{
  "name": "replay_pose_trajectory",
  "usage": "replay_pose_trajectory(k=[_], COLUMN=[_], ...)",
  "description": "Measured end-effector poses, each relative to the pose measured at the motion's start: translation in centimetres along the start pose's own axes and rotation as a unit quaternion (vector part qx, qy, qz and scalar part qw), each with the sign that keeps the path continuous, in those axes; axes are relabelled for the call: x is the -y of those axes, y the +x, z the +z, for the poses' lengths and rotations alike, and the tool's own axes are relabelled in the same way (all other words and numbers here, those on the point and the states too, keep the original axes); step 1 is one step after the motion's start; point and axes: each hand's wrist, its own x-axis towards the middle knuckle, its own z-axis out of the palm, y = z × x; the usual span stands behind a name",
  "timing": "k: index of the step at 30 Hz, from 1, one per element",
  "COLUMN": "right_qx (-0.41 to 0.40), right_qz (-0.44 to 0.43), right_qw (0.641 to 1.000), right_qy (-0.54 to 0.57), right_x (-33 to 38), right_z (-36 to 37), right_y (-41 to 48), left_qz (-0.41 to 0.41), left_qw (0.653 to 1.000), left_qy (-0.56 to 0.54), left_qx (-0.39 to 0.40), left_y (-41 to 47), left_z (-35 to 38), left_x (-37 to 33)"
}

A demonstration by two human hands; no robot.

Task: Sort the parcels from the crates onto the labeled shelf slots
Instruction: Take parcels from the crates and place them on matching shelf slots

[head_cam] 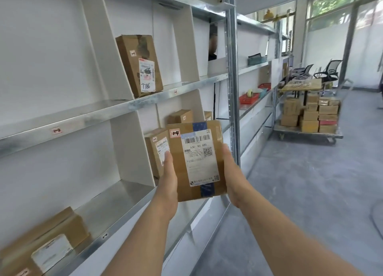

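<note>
Shelf (124,106), counted: one low parcel (41,240) at 8 o'clock, one upper parcel (138,65) marked 7786, and three slot parcels (156,149) standing in the middle slot (149,118), the rightmost barely seen.

Left hand (169,178) and right hand (232,176) grasp one held parcel (196,161) by its side edges. The fingers are mostly hidden behind it.

Its long axis runs 12 to 6, label toward the camera. The middle slot lies at 11 o'clock from it, and the left hand is nearer.

Judgement: it goes in upright.

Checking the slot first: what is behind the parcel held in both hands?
A smaller labelled parcel stands on the shelf behind the held parcel, its right side covered; another box shows farther back.
</note>
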Motion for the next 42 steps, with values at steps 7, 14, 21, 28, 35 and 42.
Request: replay_pose_trajectory(k=[7, 14, 21, 28, 35, 42], right_qx=[-0.064, -0.093, -0.075, -0.037, 0.010, 0.078], right_qz=[-0.027, -0.066, -0.081, -0.091, -0.116, -0.154], right_qw=[0.998, 0.993, 0.994, 0.995, 0.993, 0.985], right_qy=[0.008, 0.002, 0.001, 0.016, 0.025, 0.023], right_x=[3.1, 8.2, 11.1, 13.3, 17.7, 22.2], right_z=[-9.3, -17.6, -22.5, -24.2, -23.7, -22.6], right_y=[7.3, 15.6, 24.1, 32.9, 41.8, 49.2], left_qz=[0.014, 0.039, 0.034, 0.041, 0.078, 0.122], left_qw=[0.997, 0.995, 0.996, 0.997, 0.994, 0.989], left_qy=[0.012, -0.003, 0.015, 0.035, 0.077, 0.067], left_qx=[0.075, 0.087, 0.086, 0.052, 0.005, -0.049], left_y=[10.1, 19.6, 28.4, 36.4, 43.8, 49.9], left_z=[8.6, 17.3, 21.8, 23.3, 23.7, 23.2], left_x=[-0.8, -3.9, -5.4, -7.0, -11.1, -15.0])
